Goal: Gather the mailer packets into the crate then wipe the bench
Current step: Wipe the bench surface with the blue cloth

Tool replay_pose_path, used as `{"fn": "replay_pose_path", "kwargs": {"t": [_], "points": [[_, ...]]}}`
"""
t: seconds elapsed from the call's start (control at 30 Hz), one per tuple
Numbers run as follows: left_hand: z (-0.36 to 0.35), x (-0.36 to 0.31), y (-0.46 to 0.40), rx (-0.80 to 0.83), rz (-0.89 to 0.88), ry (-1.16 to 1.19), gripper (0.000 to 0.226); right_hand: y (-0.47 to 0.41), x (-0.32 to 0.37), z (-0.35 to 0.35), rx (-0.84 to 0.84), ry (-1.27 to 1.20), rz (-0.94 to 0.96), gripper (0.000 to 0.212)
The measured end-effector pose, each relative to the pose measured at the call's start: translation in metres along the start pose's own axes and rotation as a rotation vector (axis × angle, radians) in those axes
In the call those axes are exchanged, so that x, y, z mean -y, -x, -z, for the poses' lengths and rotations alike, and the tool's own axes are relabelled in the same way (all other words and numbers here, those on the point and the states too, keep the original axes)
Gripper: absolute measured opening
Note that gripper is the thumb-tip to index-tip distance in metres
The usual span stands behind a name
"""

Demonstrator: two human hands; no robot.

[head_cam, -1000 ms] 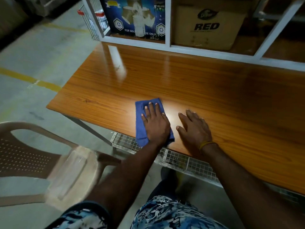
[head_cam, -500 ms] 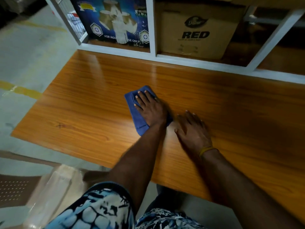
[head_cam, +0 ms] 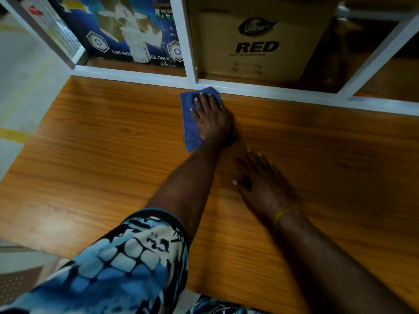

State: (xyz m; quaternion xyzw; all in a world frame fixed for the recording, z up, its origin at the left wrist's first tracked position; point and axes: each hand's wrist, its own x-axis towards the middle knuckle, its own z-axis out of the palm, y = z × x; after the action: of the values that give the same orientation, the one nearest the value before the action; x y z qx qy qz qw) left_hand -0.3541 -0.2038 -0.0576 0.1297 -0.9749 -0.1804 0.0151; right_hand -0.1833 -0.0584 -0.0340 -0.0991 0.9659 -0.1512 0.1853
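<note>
A folded blue cloth (head_cam: 190, 123) lies flat on the wooden bench (head_cam: 102, 159), its far edge touching the white shelf frame at the back. My left hand (head_cam: 212, 118) presses down on the cloth with fingers spread. My right hand (head_cam: 260, 184) rests flat on the bare bench nearer to me, fingers apart, a yellow band at the wrist. No mailer packets or crate are in view.
A white shelf frame (head_cam: 249, 88) runs along the bench's back edge. Behind it stand a blue printed box (head_cam: 127, 30) and a brown carton marked RED (head_cam: 258, 39). Concrete floor with a yellow line (head_cam: 13, 134) lies to the left.
My left hand has pushed the blue cloth away from the near edge across the bench to the shelf frame. My right hand stays flat on the bench. The view has leaned forward.
</note>
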Motion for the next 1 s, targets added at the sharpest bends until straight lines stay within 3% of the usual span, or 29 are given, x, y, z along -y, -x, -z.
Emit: {"fn": "replay_pose_path", "kwargs": {"t": [0.13,0.3,0.43,0.77,0.9,1.0], "points": [[0.002,0.006,-0.006,0.091,-0.226,-0.044,0.058,0.001,-0.002,0.001,-0.017,-0.022,0.031,0.063],[0.011,0.024,0.008,0.3,-0.766,-0.167,0.054,0.019,-0.01,0.005,-0.001,-0.006,0.024,0.063],[0.012,0.041,0.047,0.33,-0.97,-0.178,0.055,0.051,-0.023,0.0,0.016,0.038,0.007,0.065],[0.025,0.07,0.196,0.348,-1.134,-0.149,0.058,0.157,-0.057,-0.019,0.006,0.059,-0.018,0.065],[0.024,0.078,0.256,0.357,-1.092,-0.138,0.058,0.194,-0.066,-0.03,-0.02,0.019,-0.009,0.064],[0.024,0.076,0.299,0.338,-0.965,-0.119,0.055,0.214,-0.071,-0.036,-0.043,0.008,-0.015,0.064]]}}
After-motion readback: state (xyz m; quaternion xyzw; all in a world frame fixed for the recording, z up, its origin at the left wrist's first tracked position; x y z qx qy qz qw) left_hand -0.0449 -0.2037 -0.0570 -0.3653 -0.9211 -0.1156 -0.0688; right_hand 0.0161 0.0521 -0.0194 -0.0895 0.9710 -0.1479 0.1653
